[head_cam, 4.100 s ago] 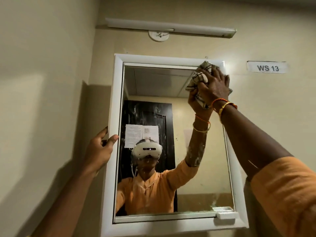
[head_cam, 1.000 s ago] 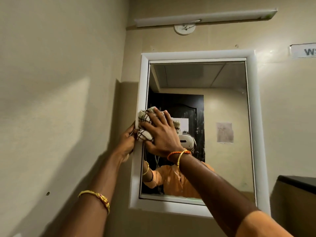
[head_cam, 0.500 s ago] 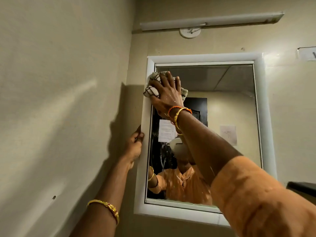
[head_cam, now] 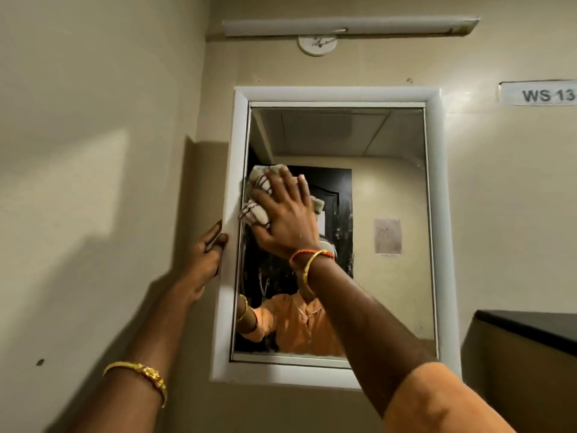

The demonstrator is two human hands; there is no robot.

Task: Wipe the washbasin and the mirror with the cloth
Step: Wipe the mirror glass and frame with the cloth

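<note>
Right, here is what I read off the head camera.

Mirror: the mirror (head_cam: pixel 368 214) hangs on the wall in a white frame (head_cam: pixel 435 214), close to the corner with the side wall.

Cloth: the cloth (head_cam: pixel 256 201), pale with dark checks and bunched up, sits against the glass at the left edge of the mirror, about mid-height, touching the inner side of the frame.

Right hand: my right hand (head_cam: pixel 285 220) lies flat over the cloth, fingers straight and spread, pressing it to the glass; nothing is curled round it. An orange thread and a gold bangle (head_cam: pixel 307 270) sit at the wrist.

Left hand: my left hand (head_cam: pixel 207 254) grips the outer left edge of the frame, fingers curled round it, thumb on the front face. A gold bracelet (head_cam: pixel 140 371) is further down that forearm.

Washbasin: I cannot see it from here.

Surroundings: a tube light (head_cam: pixel 349 26) runs above the mirror, a sign reading "WS 13" (head_cam: pixel 538 95) is on the wall to the right, and a dark-topped ledge (head_cam: pixel 530 326) juts in at lower right.
</note>
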